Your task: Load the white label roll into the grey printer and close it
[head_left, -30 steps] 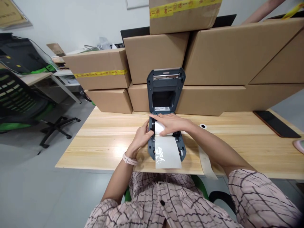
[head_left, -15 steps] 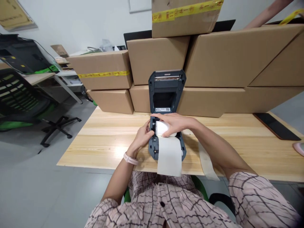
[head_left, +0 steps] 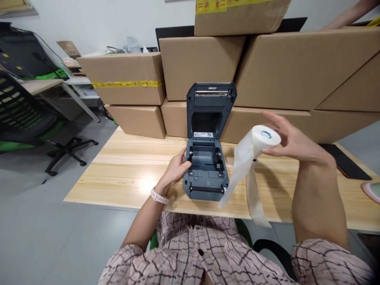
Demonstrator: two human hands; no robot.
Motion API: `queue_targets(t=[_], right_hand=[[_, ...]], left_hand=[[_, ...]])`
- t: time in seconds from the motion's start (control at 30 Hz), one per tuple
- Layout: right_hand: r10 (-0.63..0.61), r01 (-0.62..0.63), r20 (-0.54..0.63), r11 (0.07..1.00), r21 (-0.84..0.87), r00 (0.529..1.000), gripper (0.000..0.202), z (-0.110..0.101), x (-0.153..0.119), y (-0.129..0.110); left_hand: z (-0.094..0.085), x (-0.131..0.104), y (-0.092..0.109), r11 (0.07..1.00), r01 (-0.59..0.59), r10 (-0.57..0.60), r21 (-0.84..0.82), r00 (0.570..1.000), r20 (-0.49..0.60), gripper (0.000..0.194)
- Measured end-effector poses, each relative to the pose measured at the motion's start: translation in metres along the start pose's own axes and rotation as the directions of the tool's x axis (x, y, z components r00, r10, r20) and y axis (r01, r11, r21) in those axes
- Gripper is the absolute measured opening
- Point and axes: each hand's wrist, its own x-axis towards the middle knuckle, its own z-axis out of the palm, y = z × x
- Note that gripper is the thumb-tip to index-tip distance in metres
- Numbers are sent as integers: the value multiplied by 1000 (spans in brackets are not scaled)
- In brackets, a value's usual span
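Note:
A dark grey label printer [head_left: 204,170] stands on the wooden table with its lid [head_left: 210,113] raised, and its roll bay shows no roll. My left hand [head_left: 178,167] grips the left edge of the printer's base, thumb over the rim. To the right of the printer, above the table, my right hand [head_left: 292,138] holds a white paper roll [head_left: 257,138] between thumb and fingers. A loose end of paper hangs from the roll down toward the printer's front right corner. Another paper strip [head_left: 253,194] lies over the table's front edge.
Stacked cardboard boxes [head_left: 202,63] line the back of the wooden table [head_left: 124,170]. A black flat device [head_left: 346,160] lies at the right. An office chair [head_left: 26,114] stands at the left. Another person's arm [head_left: 352,16] shows at the top right.
My right hand has lifted the paper roll out of the printer and moved it to the right. My left hand stays on the printer's left side. The view has shifted slightly.

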Motion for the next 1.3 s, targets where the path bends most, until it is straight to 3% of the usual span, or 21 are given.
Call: queue_targets(t=[0.13, 0.27, 0.4, 0.5, 0.63, 0.73, 0.83, 0.93, 1.03, 1.1, 1.2, 1.3], right_hand=[[142, -142, 64, 990, -9, 988, 110, 13, 14, 22], [192, -196, 129, 980, 22, 973, 119, 31, 31, 40], [216, -220, 146, 976, 8, 965, 115, 45, 37, 59], [264, -279, 119, 951, 131, 957, 112, 44, 25, 72], [292, -288, 42, 889, 355, 955, 89, 31, -16, 86], [322, -356, 154, 858, 369, 934, 82, 31, -42, 90], [327, -385, 245, 890, 247, 913, 69, 44, -50, 88], [359, -411, 250, 889, 202, 899, 53, 56, -47, 76], [349, -404, 245, 885, 230, 904, 49, 59, -46, 43], [225, -279, 273, 944, 177, 935, 50, 63, -44, 9], [-35, 59, 339, 996, -60, 940, 53, 82, -27, -41], [-163, 306, 374, 879, -365, 913, 48, 113, 7, -67]], left_hand=[[1, 0, -1, 1000, -5, 5, -20, 1000, -9, 79], [1, 0, -2, 1000, 8, -9, -10, 1000, -13, 78], [0, 0, -3, 1000, 8, -8, -5, 1000, -16, 78], [0, -1, -3, 1000, 8, -8, -3, 1000, -14, 79], [0, -1, -1, 1000, 6, -6, 6, 1000, -9, 78], [-1, -1, 0, 1000, 5, -5, 18, 1000, -5, 77], [-2, -1, 1, 999, 7, -7, 33, 1000, 0, 77], [-2, 0, -1, 999, 15, -15, 36, 1000, -10, 77], [-1, 0, -2, 999, 21, -20, 38, 1000, -18, 77], [0, 0, -3, 1000, 15, -14, 26, 1000, -20, 77], [0, 1, -4, 1000, 10, -10, 1, 1000, -11, 80], [-1, 2, -5, 1000, 13, -13, -3, 1000, 0, 80]])
